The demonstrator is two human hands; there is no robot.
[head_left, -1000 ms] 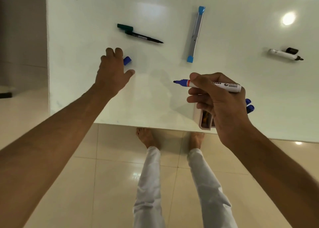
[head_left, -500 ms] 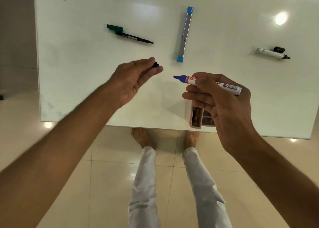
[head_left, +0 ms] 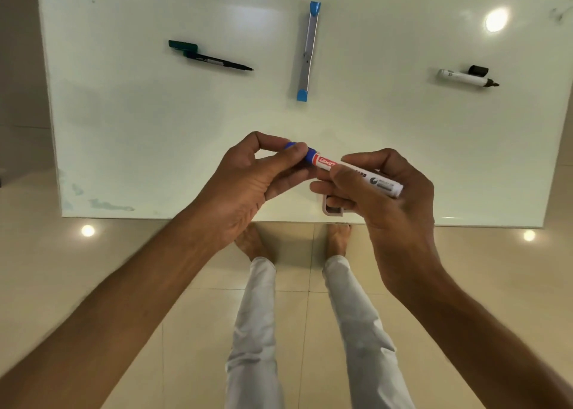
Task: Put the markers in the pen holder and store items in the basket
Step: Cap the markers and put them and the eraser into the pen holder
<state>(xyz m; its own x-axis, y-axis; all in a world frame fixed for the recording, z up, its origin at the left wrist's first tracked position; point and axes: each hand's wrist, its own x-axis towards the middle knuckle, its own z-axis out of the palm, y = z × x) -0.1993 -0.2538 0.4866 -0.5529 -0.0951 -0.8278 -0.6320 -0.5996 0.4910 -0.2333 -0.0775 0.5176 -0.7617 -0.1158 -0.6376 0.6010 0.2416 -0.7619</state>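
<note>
From the head view, my right hand [head_left: 381, 191] holds the blue marker [head_left: 356, 176], fingers and thumb curled round the white barrel. Its long axis runs nearly level, from the butt end at my right, low, up to the tip at my left. My left hand [head_left: 248, 182] pinches the blue cap [head_left: 299, 149] between thumb and forefinger, right at the tip end. Cap and barrel line up along that one axis, so I judge the coming move to be a straight push of the two grips toward each other; whether the cap is fully seated I cannot tell.

The pen holder [head_left: 333, 207] stands at the near edge of the tabletop [head_left: 155, 129], directly under my right hand. Only a pinkish corner of it shows, so I cannot see what is in it. My right hand is the nearer one for dropping the marker in.

Farther back lie a green-capped pen [head_left: 214, 58] on the left, a long grey tool with blue ends [head_left: 308, 52] in the middle, and a white marker [head_left: 462, 78] with its black cap [head_left: 478, 70] off and just beside it, on the right. I see no basket.
</note>
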